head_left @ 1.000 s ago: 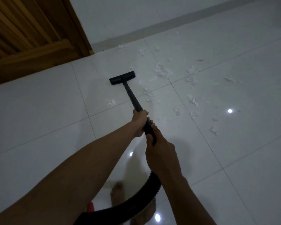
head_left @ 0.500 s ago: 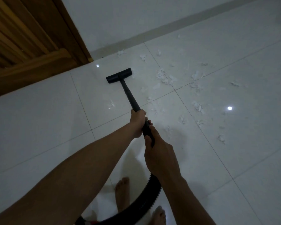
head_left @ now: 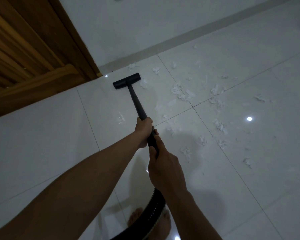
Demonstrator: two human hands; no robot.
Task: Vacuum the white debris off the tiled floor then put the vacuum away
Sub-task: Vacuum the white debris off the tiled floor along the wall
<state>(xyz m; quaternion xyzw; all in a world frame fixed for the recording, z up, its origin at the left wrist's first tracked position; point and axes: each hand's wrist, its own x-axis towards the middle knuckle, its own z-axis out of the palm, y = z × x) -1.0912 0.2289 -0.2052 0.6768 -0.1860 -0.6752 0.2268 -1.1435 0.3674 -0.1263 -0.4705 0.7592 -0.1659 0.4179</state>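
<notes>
Glossy white tiled floor (head_left: 42, 144), dim light, with a white wall (head_left: 128, 23) and a grey skirting (head_left: 180, 38) along the far edge. Brown slatted wooden door (head_left: 24, 49) sits top left and meets the floor at the corner.

Black vacuum nozzle (head_left: 126, 81) lies flat on the floor near the door corner, just short of the skirting. Black wand (head_left: 137, 103) runs from it back toward the person. Ribbed black hose (head_left: 154, 207) comes off the wand's near end, curves down under the right forearm and leaves the frame at the bottom.

Left hand (head_left: 143, 129) grips the wand higher up, fingers (head_left: 155, 132) curled round it. Right hand (head_left: 164, 168) grips just behind, touching the left, thumb lying along the wand; its other fingers are hidden under the wand, but the hand plainly holds it. Both forearms are bare.

White debris (head_left: 180, 92) is scattered in shreds to the right of the wand, thickest near the tile joint right of the nozzle. It thins toward the right side and toward the person. One scrap touches the nozzle's right end, a few bits lie by the skirting, and a small patch sits left of the wand.

Two bare feet show at the bottom, the left foot (head_left: 134, 217) beside the hose and the right foot (head_left: 164, 226) partly behind it. Bright light spot (head_left: 249, 119) reflects off the floor at right.
</notes>
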